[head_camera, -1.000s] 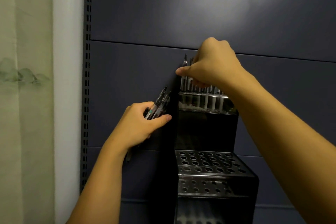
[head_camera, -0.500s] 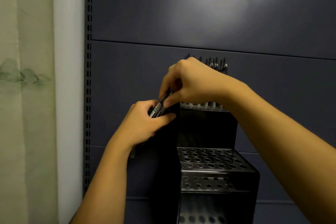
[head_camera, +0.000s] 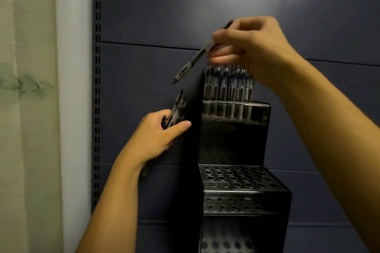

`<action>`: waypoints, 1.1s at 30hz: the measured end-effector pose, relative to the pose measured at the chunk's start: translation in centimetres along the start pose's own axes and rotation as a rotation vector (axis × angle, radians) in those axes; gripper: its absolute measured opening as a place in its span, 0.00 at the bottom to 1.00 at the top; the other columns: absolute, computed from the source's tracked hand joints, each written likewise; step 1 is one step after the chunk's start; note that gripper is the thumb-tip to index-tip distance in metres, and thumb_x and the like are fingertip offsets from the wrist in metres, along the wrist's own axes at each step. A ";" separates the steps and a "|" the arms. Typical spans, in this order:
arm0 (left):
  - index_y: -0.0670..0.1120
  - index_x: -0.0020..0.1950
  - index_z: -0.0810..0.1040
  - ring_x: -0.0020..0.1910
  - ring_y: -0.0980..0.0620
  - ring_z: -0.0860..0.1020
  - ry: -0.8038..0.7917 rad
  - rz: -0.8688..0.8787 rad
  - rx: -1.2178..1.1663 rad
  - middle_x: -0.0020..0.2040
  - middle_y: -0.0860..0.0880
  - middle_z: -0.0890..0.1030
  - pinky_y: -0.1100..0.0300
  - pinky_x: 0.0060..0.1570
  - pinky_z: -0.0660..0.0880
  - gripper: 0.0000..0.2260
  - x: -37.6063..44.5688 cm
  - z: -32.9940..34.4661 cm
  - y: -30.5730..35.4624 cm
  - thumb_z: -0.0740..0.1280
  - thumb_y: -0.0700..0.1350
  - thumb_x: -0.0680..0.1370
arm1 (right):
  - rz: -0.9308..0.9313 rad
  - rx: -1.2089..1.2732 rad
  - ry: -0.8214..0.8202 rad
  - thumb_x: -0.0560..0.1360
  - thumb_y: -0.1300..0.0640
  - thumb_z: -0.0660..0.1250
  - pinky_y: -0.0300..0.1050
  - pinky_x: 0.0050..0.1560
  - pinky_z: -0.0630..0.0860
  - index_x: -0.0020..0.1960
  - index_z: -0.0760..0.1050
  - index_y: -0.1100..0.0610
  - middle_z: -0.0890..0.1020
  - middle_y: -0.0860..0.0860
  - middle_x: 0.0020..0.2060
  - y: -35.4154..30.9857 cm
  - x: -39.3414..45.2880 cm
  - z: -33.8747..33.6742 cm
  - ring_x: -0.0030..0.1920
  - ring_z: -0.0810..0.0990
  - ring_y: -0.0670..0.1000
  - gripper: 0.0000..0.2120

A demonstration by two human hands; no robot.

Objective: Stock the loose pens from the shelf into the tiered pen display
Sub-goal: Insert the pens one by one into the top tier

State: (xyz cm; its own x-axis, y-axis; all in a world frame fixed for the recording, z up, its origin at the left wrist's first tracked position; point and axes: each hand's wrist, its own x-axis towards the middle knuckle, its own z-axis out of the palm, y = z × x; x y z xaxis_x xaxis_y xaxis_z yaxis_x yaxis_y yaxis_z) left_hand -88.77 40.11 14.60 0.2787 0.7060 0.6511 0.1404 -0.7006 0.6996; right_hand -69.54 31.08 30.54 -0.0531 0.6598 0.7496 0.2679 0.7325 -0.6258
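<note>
Progress stands at an early-to-middle stage, judged from the fill of the tiered pen display (head_camera: pixel 236 150). Its top tier (head_camera: pixel 234 108) carries a row of upright pens (head_camera: pixel 228 84) standing in the holes. The middle tier (head_camera: pixel 238 176) at 6 o'clock from that row shows only open holes, and the lowest tier (head_camera: pixel 224 244), as far as it is visible, also holds none. Filling those tiers remains to be done.

Hand state:
- The right hand (head_camera: pixel 255 47) is at 1 o'clock in the view, directly above the stocked row. Its thumb and curled fingers pinch a single pen (head_camera: pixel 195 59) near the upper end.
- The left hand (head_camera: pixel 156 137) is at 8 o'clock from the display's top tier, just beside the display's left wall. Its fingers curl round a bundle of pens (head_camera: pixel 176 108), the thumb extended across them. The bundle's ends project upward at 1 o'clock from the fist.

Appearance of the single pen: slender, dark grey barrel, slightly motion-blurred. It lies tilted, the tip pointing to 7 o'clock, clear of the holes and apart from the bundle. It is not yet aligned with any hole; it appears to need turning upright before insertion.

The display is glossy black, stepped, with perforated tops, and stands against a dark blue back panel (head_camera: pixel 205 6).
</note>
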 end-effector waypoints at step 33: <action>0.54 0.33 0.72 0.26 0.49 0.69 -0.020 0.005 -0.003 0.27 0.52 0.70 0.54 0.28 0.68 0.16 0.2 0.4 -0.5 0.74 0.55 0.76 | 0.213 -0.806 0.094 0.76 0.58 0.74 0.50 0.41 0.86 0.42 0.80 0.66 0.85 0.58 0.34 2.8 0.6 0.8 0.33 0.87 0.54 0.11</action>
State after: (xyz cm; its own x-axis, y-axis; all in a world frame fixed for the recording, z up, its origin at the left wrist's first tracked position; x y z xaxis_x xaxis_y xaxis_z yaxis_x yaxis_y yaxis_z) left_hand -88.38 40.59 14.25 0.2982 0.7002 0.6487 0.1362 -0.7039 0.6971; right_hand -69.55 33.62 29.04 0.1469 0.7275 0.6702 0.8707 0.2264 -0.4366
